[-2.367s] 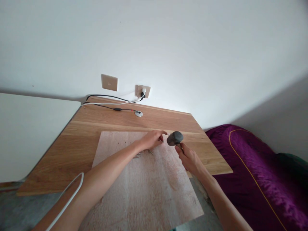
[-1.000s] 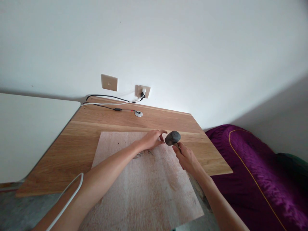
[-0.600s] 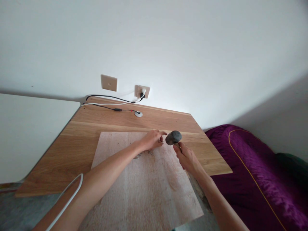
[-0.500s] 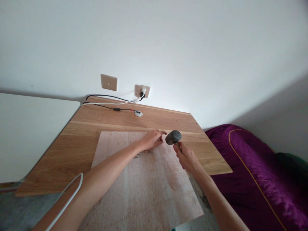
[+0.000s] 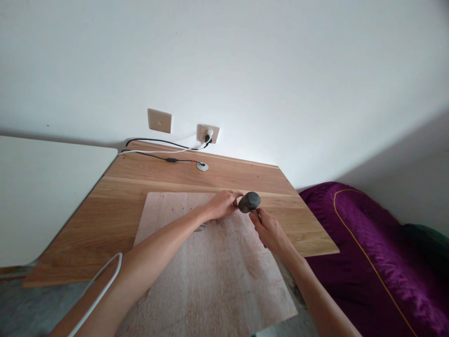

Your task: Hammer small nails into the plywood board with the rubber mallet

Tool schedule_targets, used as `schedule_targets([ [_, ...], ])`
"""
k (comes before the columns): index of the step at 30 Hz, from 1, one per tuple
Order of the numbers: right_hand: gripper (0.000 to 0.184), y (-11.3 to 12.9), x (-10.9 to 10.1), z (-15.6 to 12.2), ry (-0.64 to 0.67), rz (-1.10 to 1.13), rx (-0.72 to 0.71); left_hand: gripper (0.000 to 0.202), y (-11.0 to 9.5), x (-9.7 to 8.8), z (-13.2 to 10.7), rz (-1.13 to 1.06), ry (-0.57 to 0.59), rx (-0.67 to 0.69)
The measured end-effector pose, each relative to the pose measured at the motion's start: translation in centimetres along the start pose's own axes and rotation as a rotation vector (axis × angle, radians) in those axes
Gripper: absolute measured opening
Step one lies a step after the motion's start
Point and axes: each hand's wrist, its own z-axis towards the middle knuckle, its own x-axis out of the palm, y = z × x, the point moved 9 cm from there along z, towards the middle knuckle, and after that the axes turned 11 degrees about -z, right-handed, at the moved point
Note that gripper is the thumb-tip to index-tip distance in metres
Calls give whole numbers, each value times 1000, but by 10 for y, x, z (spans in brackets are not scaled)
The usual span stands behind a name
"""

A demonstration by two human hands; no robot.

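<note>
My right hand (image 5: 269, 228) is wrapped around the handle of a mallet with a dark, rounded head (image 5: 249, 202). The head is right beside the fingertips of my left hand (image 5: 224, 204), which is closed in a pinch low over the far part of a pale wooden board (image 5: 210, 276). Whatever sits between those fingers is too small and hidden to make out. Several loose nails (image 5: 219, 223) lie on the board just below my left wrist. Small dark dots (image 5: 181, 208) form a row in the board to the left of that hand.
Beneath the board is a brown wooden tabletop (image 5: 115, 210) against the wall. Cables (image 5: 157, 152) run along its back to a wall socket (image 5: 208, 133). A white panel (image 5: 52, 196) stands at left, and purple fabric (image 5: 368, 252) is at right. A white cord (image 5: 101, 295) crosses my left forearm.
The mallet head has moved slightly left and down, closer to my left fingertips, with my right hand following. My left hand stays almost in the same place.
</note>
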Motion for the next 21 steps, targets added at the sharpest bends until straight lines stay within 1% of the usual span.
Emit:
schedule_targets([
  [7, 26, 7, -3, 2, 8, -43, -50, 49, 6, 1, 1, 16, 0, -36],
  [9, 26, 10, -5, 2, -10, -63, -79, 50, 8, 3, 2, 25, 0, -42],
  [12, 26, 14, -9, 1, -71, -107, -118, 52, 11, 4, 2, 22, -4, -55],
  [15, 29, 12, -10, 1, -88, -120, -102, 56, 13, 3, 2, 14, -7, -72],
  [21, 29, 8, -8, 1, -54, -128, -80, 57, 7, 0, 0, 6, -3, -80],
])
